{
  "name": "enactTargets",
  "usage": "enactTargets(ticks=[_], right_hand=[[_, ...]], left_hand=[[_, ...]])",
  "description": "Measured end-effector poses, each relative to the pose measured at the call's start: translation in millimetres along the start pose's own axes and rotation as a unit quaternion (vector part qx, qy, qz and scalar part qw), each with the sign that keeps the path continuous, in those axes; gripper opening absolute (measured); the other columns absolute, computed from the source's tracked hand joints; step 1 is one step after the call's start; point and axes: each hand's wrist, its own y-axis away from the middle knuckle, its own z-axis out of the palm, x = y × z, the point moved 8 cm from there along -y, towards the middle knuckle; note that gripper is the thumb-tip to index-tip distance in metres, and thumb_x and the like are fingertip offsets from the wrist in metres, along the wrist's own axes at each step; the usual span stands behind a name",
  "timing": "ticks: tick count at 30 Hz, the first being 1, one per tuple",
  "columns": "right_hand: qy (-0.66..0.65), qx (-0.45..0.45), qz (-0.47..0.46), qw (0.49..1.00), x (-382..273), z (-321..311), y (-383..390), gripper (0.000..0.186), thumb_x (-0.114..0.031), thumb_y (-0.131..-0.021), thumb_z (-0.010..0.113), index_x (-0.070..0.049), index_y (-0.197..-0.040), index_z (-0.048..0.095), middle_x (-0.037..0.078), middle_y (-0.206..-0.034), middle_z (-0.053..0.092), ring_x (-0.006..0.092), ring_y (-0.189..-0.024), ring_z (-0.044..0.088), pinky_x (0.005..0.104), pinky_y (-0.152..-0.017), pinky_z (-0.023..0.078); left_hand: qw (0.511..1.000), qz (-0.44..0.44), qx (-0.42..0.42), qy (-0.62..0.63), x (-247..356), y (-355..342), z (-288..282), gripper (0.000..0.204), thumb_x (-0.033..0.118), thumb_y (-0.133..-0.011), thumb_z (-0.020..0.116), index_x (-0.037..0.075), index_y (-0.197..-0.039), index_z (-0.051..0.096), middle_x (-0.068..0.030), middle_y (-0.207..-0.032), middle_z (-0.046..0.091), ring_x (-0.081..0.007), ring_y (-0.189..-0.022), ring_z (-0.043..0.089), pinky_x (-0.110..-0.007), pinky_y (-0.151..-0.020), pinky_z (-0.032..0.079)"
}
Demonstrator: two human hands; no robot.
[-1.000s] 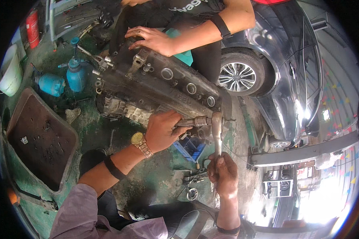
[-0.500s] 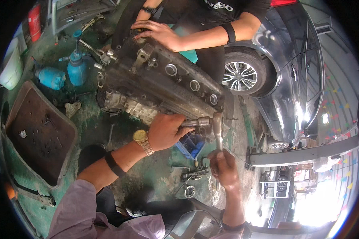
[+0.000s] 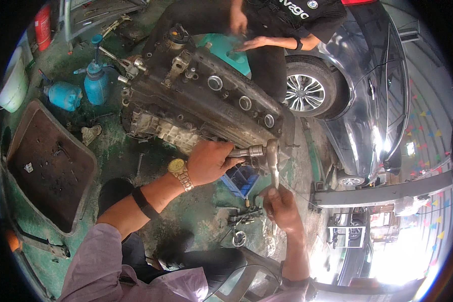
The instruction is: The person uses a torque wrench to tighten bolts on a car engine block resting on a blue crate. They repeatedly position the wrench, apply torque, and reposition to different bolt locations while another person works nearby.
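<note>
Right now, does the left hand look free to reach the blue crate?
Probably not: the left hand is closed around the metal shaft; reaching the blue crate likely means letting go.

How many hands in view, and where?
4: left hand on the metal bar, right hand on the wrench, a co-worker's upper hand and lower hand beyond the engine. No others show.
</note>
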Motion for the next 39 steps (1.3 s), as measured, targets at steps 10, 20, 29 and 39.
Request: enactTargets(ticks=[10,20,29,39], right_hand=[[0.029,-0.009,0.003,1.000,-0.8,0.8,-3.5,0.041,-0.040,-0.103,0.049,0.000,-0.101,0.059,0.000,-0.057,0.044,0.0074,-0.046,0.038,0.0240,-0.042,0.030],[0.259,0.054,-0.075,0.961,-24.9,1.9,9.3,0.022,-0.016,-0.094,0.065,0.003,-0.103,0.059,0.013,-0.071,0.064,0.0203,-0.063,0.058,0.0340,-0.059,0.045],[0.290,0.066,-0.114,0.948,-45.4,15.9,12.0,0.018,-0.013,-0.092,0.067,0.001,-0.101,0.060,0.016,-0.070,0.065,0.0204,-0.062,0.061,0.0360,-0.060,0.047],[0.308,0.139,-0.192,0.922,-99.3,20.5,12.3,0.022,-0.010,-0.089,0.068,-0.001,-0.108,0.062,0.019,-0.068,0.061,0.0267,-0.054,0.058,0.0357,-0.053,0.045]], left_hand=[[1.000,-0.003,-0.027,0.008,-2.5,0.4,4.6,0.040,0.042,-0.088,0.067,0.004,-0.079,0.058,-0.0152,-0.066,0.062,-0.0361,-0.062,0.062,-0.047,-0.058,0.048],[0.995,-0.033,0.004,0.098,-1.4,3.2,4.4,0.035,0.038,-0.083,0.073,0.006,-0.075,0.061,-0.0138,-0.062,0.060,-0.0365,-0.062,0.062,-0.046,-0.057,0.047],[0.990,-0.061,-0.037,0.122,-13.5,5.1,12.1,0.022,0.023,-0.080,0.077,0.003,-0.083,0.067,-0.0165,-0.070,0.063,-0.0369,-0.067,0.062,-0.044,-0.060,0.047],[0.983,-0.081,0.079,0.144,-23.4,-8.2,-3.1,0.036,0.029,-0.084,0.076,0.001,-0.069,0.061,-0.0123,-0.053,0.052,-0.0237,-0.047,0.047,-0.038,-0.050,0.039]])
